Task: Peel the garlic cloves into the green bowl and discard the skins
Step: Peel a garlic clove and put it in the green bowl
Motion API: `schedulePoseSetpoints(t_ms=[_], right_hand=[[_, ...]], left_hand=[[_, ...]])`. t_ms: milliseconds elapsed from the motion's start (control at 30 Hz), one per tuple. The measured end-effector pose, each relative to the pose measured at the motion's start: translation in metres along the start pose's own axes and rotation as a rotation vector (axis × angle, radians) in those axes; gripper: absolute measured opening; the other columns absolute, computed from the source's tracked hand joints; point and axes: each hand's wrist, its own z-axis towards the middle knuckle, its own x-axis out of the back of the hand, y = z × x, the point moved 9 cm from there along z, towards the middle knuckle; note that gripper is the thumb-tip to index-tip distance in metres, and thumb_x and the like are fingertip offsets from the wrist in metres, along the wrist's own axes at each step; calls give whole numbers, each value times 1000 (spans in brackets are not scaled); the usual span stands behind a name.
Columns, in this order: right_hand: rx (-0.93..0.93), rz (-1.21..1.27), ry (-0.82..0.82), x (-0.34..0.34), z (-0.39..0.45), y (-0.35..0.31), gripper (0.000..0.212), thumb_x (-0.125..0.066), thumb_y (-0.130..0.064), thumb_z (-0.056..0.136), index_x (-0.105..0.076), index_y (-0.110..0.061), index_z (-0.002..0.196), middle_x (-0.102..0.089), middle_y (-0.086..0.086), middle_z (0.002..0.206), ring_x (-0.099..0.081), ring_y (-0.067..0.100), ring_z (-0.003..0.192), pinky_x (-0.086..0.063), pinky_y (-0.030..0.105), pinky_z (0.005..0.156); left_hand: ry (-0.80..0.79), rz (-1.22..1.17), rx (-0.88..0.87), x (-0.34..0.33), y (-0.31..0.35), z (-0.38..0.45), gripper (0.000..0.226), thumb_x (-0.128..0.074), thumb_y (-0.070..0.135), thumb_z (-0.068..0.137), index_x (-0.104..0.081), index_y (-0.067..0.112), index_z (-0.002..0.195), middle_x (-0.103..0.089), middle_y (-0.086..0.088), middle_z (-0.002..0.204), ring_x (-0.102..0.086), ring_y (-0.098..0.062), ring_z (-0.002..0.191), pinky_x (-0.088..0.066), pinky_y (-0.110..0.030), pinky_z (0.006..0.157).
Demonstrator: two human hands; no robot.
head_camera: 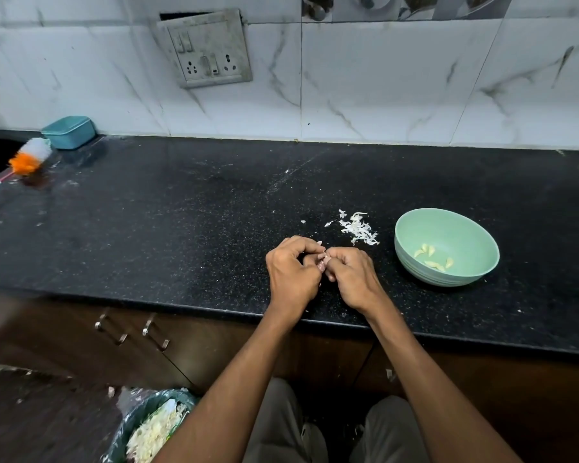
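Observation:
My left hand (293, 274) and my right hand (351, 277) meet over the black counter near its front edge, fingers curled. Between their fingertips they pinch a small garlic clove (322, 262), mostly hidden by the fingers. The green bowl (411, 228) stands to the right of my hands and holds several peeled cloves (432, 257). A small heap of white garlic skins (360, 228) lies on the counter between my hands and the bowl.
A bin with a plastic liner (147, 429), holding pale scraps, stands on the floor at lower left. A teal lidded box (69, 132) and an orange-and-white brush (30, 158) sit at the counter's far left. Cabinet handles (131, 329) are below the counter edge.

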Motion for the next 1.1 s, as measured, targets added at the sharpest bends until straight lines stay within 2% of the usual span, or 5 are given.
schedulePoseSetpoints(t_ms=[233, 433, 633, 933, 1100], right_hand=[[-4, -69, 1, 0, -3, -8, 37, -41, -38, 79, -55, -6, 66, -56, 6, 60, -56, 29, 67, -45, 46, 67], [-29, -152, 63, 3, -5, -11, 36, -42, -40, 77, -35, -14, 52, -42, 0, 50, -44, 21, 53, -35, 40, 56], [-60, -186, 87, 4, -3, -9, 41, -52, -30, 85, -38, -13, 50, -42, -2, 48, -46, 18, 49, -34, 32, 51], [-46, -190, 93, 4, -5, -11, 38, -42, -40, 75, -37, -13, 48, -42, -1, 47, -49, 21, 51, -35, 35, 52], [-60, -195, 141, 6, 0, -1, 36, -37, -35, 74, -44, -7, 54, -54, 13, 56, -55, 32, 59, -36, 37, 55]], left_hand=[[6, -15, -41, 0, 1, 0, 28, -59, -14, 66, -76, 8, 72, -73, 2, 76, -69, -12, 74, -58, -36, 68], [-5, -9, -67, -1, 4, -1, 32, -53, -16, 62, -75, 6, 70, -73, 0, 76, -69, -12, 73, -57, -33, 68], [-25, -30, -33, -1, 2, -1, 30, -50, -12, 62, -75, 5, 69, -73, -1, 76, -69, -14, 73, -58, -34, 67], [-33, -88, 5, -1, 0, -1, 29, -50, -9, 62, -75, 4, 67, -74, -2, 75, -70, -14, 73, -59, -33, 68], [-44, -170, 97, -3, -9, -3, 31, -48, -11, 65, -75, 4, 69, -74, -5, 77, -72, -17, 75, -63, -35, 68]])
